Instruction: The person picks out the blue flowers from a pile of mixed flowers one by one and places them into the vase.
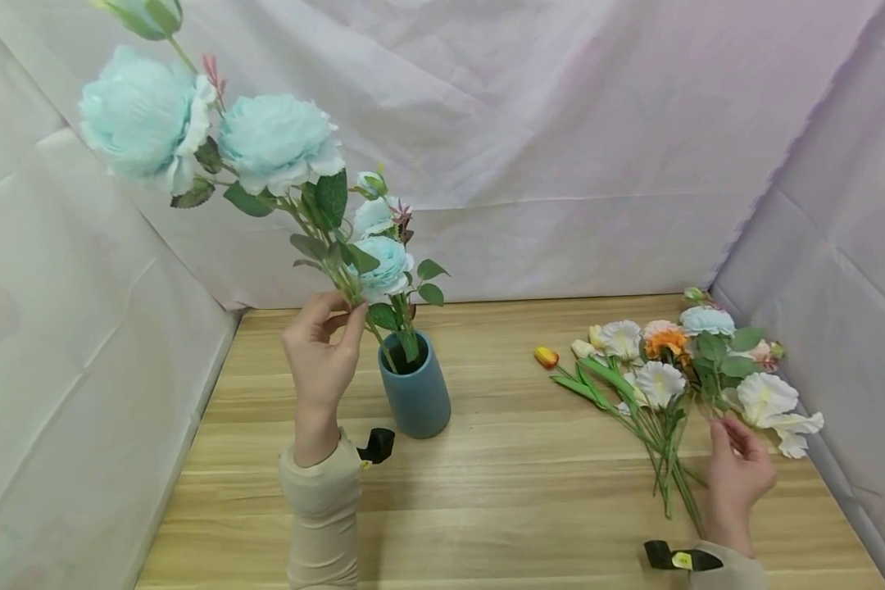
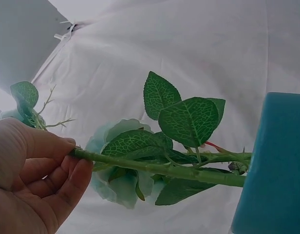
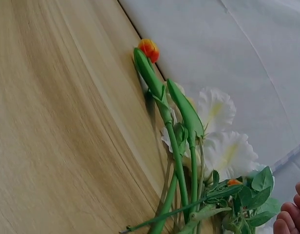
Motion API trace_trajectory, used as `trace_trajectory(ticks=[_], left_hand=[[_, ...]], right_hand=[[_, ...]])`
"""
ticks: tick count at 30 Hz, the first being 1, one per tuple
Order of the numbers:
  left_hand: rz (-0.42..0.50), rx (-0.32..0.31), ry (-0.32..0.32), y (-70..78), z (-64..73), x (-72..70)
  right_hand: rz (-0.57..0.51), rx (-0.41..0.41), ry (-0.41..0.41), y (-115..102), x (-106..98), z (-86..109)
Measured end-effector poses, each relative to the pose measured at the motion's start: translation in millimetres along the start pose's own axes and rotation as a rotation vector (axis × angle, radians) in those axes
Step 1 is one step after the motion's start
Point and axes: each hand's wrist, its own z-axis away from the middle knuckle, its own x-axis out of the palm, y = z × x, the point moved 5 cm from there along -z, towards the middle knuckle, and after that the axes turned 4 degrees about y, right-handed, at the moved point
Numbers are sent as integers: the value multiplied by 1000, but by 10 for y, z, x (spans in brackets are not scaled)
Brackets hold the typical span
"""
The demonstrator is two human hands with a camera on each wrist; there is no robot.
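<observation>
My left hand pinches the green stem of an artificial flower spray with big pale blue blooms, which leans up to the left. Its lower end reaches into the mouth of a blue-grey vase, just right of the hand. Another pale blue spray stands upright in that vase. On the right, my right hand is beside a pile of artificial flowers, its fingers loosely bent near a leafy stem. No stem shows between them, and only a few fingertips enter the right wrist view.
The pile on the wooden table includes white flowers, an orange flower, an orange-yellow tulip and a pale blue spray. Several green stems point toward the front. White cloth hangs behind and along both sides.
</observation>
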Motion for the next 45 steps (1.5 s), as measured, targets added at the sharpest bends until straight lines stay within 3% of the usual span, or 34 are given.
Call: trace_trajectory(ticks=[4,12,16,26,31,39,45], left_hand=[[-14,-18,-3,-31,29,-3],[-31,-31,-11,-70,68,-13],[-39,-41,-24,-91,90,-18],[-42,-51,-42,-123,115,-20],[-46,-52,-38,-121,116,-24],[-51,-46,-34,-117,118,-39],[-58,-56,-36,-129,121,-29]], right_hand=[[134,-71,-12,-31,0,-60],[285,-149,-50,-64,31,-166],[417,-179,-81,-27,40,-221],[600,-219,-112,58,36,-321],[708,-251,-171,89,-1,-339],[781,-299,-243,114,-14,-369],[824,-344,-253,135,10,-412]])
